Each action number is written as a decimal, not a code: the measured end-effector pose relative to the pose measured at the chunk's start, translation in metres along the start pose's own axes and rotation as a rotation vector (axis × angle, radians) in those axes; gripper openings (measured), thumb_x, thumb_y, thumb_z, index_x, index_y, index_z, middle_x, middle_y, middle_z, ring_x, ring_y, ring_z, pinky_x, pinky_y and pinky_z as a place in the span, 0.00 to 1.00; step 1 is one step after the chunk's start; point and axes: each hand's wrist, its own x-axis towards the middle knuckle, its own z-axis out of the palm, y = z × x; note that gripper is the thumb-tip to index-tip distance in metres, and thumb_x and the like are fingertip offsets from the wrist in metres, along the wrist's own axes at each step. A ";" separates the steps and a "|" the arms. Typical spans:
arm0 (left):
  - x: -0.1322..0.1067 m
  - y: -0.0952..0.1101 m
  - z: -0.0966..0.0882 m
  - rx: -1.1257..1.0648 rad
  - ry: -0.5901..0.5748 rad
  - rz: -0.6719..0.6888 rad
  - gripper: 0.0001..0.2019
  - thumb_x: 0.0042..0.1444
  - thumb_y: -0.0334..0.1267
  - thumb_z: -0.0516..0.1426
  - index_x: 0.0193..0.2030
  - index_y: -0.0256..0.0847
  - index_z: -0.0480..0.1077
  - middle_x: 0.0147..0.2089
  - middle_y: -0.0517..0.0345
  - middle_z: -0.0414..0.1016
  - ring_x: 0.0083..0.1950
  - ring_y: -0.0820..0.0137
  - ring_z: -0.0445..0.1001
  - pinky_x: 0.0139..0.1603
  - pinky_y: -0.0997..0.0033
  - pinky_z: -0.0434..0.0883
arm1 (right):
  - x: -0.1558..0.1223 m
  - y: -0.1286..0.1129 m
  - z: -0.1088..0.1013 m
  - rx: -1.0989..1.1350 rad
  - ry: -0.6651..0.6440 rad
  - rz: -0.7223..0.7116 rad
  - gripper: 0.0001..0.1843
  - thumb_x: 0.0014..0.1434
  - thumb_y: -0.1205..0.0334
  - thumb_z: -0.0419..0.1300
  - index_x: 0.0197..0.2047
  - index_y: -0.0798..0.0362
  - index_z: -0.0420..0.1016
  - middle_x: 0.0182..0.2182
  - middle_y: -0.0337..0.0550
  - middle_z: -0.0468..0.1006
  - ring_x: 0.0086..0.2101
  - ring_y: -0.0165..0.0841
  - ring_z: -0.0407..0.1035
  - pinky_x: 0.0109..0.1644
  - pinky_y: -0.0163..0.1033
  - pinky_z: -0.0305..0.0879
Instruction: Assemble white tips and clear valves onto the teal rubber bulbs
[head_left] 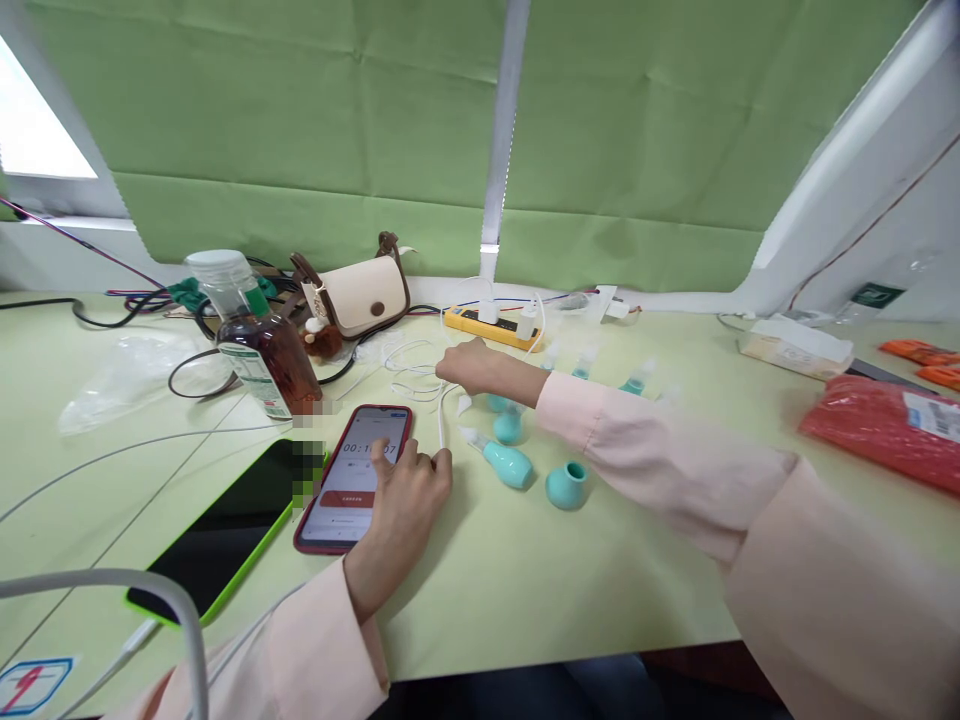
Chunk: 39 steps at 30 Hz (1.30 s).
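Observation:
My left hand [405, 500] is over the right edge of a phone in a red case [341, 505], whose lit screen shows a running time display. Its fingers are curled, and a white cable [442, 420] runs into them at the index finger. Farther back, my right hand [469, 366] is closed around the same cable near loose white coils [409, 365]. Beside the right forearm lie several teal bulbs with clear nozzles, among them one on its side [510, 465]. A teal bulb without a nozzle [567, 486] stands with its round opening upward.
A phone with a green case [225, 530] lies at left, plugged into a cable. Behind are a bottle of dark liquid [262, 350], a cream handbag [364, 295] and a yellow power strip [487, 328]. A red plastic package [877, 425] lies at right.

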 end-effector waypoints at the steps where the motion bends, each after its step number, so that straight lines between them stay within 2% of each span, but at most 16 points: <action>1: 0.000 0.000 0.000 0.007 0.001 0.002 0.19 0.36 0.11 0.44 0.28 0.35 0.65 0.22 0.50 0.72 0.35 0.57 0.69 0.41 0.44 0.60 | -0.004 0.000 -0.004 -0.009 0.020 -0.004 0.15 0.46 0.81 0.51 0.37 0.59 0.69 0.37 0.53 0.72 0.38 0.43 0.67 0.35 0.44 0.61; 5: -0.001 -0.001 -0.003 0.025 0.023 0.010 0.18 0.39 0.12 0.43 0.27 0.36 0.65 0.22 0.51 0.72 0.34 0.59 0.69 0.40 0.47 0.61 | -0.028 -0.001 -0.023 -0.031 0.145 -0.025 0.17 0.47 0.82 0.47 0.36 0.58 0.67 0.34 0.49 0.72 0.34 0.38 0.67 0.31 0.38 0.56; 8: -0.003 -0.002 -0.005 -0.040 0.118 0.016 0.18 0.41 0.12 0.43 0.28 0.37 0.64 0.25 0.52 0.72 0.33 0.61 0.69 0.39 0.47 0.61 | -0.055 -0.003 -0.034 -0.010 0.396 -0.116 0.16 0.48 0.80 0.46 0.36 0.55 0.65 0.32 0.45 0.72 0.31 0.35 0.65 0.29 0.37 0.52; 10: -0.005 -0.003 -0.005 -0.171 0.258 0.013 0.16 0.46 0.14 0.43 0.30 0.37 0.63 0.29 0.54 0.73 0.33 0.64 0.70 0.41 0.45 0.59 | -0.078 -0.005 -0.039 0.085 0.524 -0.235 0.12 0.50 0.76 0.48 0.37 0.54 0.65 0.30 0.42 0.71 0.30 0.33 0.63 0.29 0.36 0.52; 12: -0.007 -0.001 -0.003 -0.385 0.393 0.004 0.12 0.50 0.18 0.45 0.31 0.39 0.62 0.30 0.58 0.73 0.32 0.67 0.70 0.45 0.46 0.57 | -0.103 -0.008 -0.041 0.241 0.539 -0.339 0.10 0.53 0.71 0.50 0.39 0.52 0.65 0.29 0.40 0.70 0.30 0.31 0.63 0.31 0.35 0.54; 14: -0.009 0.001 -0.003 -0.681 0.443 -0.033 0.07 0.52 0.23 0.49 0.31 0.39 0.62 0.28 0.61 0.71 0.30 0.70 0.71 0.44 0.55 0.63 | -0.128 -0.011 -0.035 0.397 0.499 -0.370 0.10 0.55 0.68 0.49 0.40 0.50 0.66 0.31 0.41 0.69 0.30 0.30 0.63 0.33 0.35 0.56; 17: -0.010 0.007 -0.006 -1.208 0.335 -0.164 0.03 0.50 0.28 0.53 0.29 0.39 0.62 0.27 0.61 0.70 0.29 0.73 0.71 0.32 0.72 0.70 | -0.154 -0.021 -0.008 0.690 0.461 -0.346 0.09 0.56 0.65 0.49 0.40 0.50 0.68 0.31 0.42 0.68 0.30 0.29 0.63 0.34 0.35 0.59; 20: -0.009 0.011 -0.011 -1.596 0.164 -0.275 0.04 0.47 0.30 0.56 0.26 0.38 0.62 0.28 0.59 0.71 0.31 0.72 0.72 0.32 0.73 0.71 | -0.163 -0.037 0.036 1.141 0.422 -0.204 0.09 0.52 0.69 0.52 0.37 0.52 0.67 0.31 0.40 0.68 0.30 0.28 0.65 0.34 0.34 0.63; 23: -0.007 0.016 -0.011 -1.828 0.053 -0.328 0.07 0.43 0.29 0.58 0.24 0.37 0.61 0.28 0.57 0.72 0.33 0.71 0.72 0.34 0.72 0.71 | -0.157 -0.056 0.076 1.636 0.325 0.026 0.07 0.48 0.72 0.52 0.32 0.53 0.63 0.24 0.35 0.65 0.22 0.25 0.65 0.27 0.32 0.65; 26: -0.005 0.020 -0.008 -1.940 0.004 -0.368 0.09 0.41 0.29 0.60 0.23 0.37 0.61 0.28 0.58 0.72 0.32 0.72 0.72 0.34 0.72 0.71 | -0.144 -0.068 0.097 1.902 0.323 0.051 0.06 0.46 0.70 0.56 0.30 0.54 0.62 0.21 0.32 0.62 0.18 0.24 0.63 0.23 0.32 0.65; 30: 0.000 0.024 -0.005 -1.957 0.015 -0.434 0.09 0.40 0.30 0.61 0.22 0.37 0.62 0.27 0.60 0.73 0.30 0.73 0.72 0.33 0.76 0.70 | -0.135 -0.074 0.101 2.012 0.439 0.019 0.09 0.46 0.63 0.60 0.31 0.55 0.63 0.24 0.34 0.63 0.19 0.21 0.61 0.22 0.32 0.67; 33: 0.003 0.024 -0.002 -1.970 0.037 -0.511 0.08 0.39 0.30 0.62 0.22 0.37 0.64 0.27 0.59 0.76 0.31 0.72 0.74 0.34 0.77 0.70 | -0.137 -0.078 0.100 2.014 0.520 0.035 0.08 0.50 0.60 0.57 0.32 0.54 0.62 0.26 0.36 0.62 0.23 0.23 0.62 0.24 0.32 0.68; 35: 0.003 0.023 0.000 -2.006 0.008 -0.563 0.08 0.38 0.30 0.63 0.21 0.36 0.65 0.28 0.57 0.77 0.32 0.70 0.75 0.35 0.75 0.71 | -0.140 -0.081 0.100 1.977 0.571 0.073 0.08 0.52 0.62 0.56 0.34 0.52 0.60 0.29 0.37 0.63 0.28 0.26 0.64 0.28 0.34 0.69; 39: 0.000 0.021 0.001 -2.088 -0.106 -0.635 0.08 0.38 0.32 0.64 0.23 0.35 0.67 0.28 0.53 0.78 0.34 0.67 0.76 0.36 0.74 0.71 | -0.142 -0.085 0.102 1.912 0.694 0.142 0.15 0.45 0.70 0.61 0.35 0.51 0.61 0.32 0.37 0.65 0.34 0.28 0.65 0.37 0.35 0.68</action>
